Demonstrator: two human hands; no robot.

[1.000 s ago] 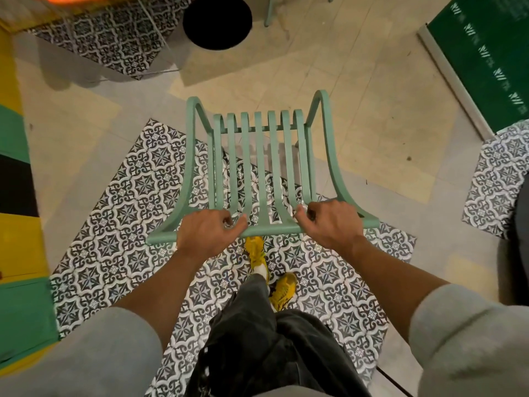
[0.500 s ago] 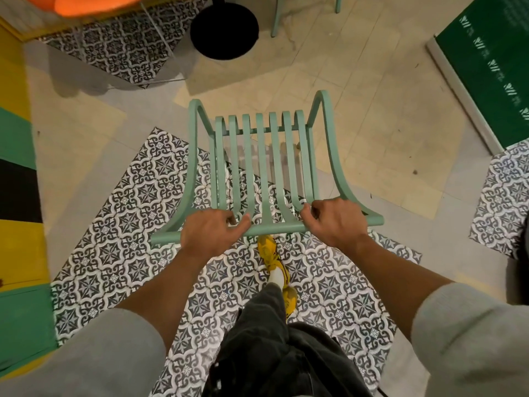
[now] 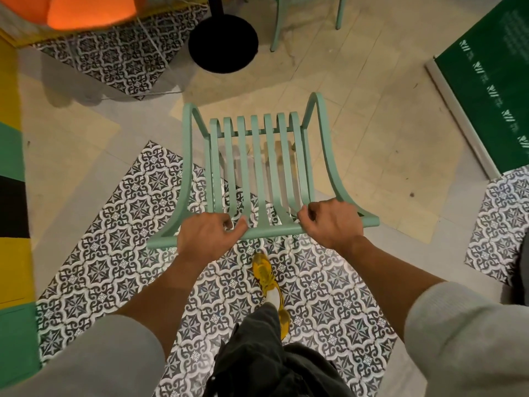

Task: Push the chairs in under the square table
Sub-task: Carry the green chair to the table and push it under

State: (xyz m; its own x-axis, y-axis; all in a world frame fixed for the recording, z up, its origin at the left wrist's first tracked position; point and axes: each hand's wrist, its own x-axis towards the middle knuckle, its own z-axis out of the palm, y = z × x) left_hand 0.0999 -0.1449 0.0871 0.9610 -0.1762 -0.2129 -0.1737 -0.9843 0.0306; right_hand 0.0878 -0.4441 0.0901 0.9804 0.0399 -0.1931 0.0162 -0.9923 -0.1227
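A mint-green slatted chair (image 3: 257,167) stands in front of me, seen from above and behind its back. My left hand (image 3: 207,237) grips the left part of the chair's top rail. My right hand (image 3: 332,222) grips the right part of the same rail. A round black table base (image 3: 223,41) with its post sits on the floor beyond the chair, at the top centre. The table top itself is out of view.
Legs of another mint-green chair (image 3: 306,21) show at the top, right of the black base. An orange object (image 3: 88,10) hangs at the top left. A green panel (image 3: 486,81) lies at the right. My yellow shoe (image 3: 267,277) is just behind the chair.
The chair and both hands have moved forward towards the black base, which now appears lower in view and closer. My foot has stepped forward. Both grips are unchanged.
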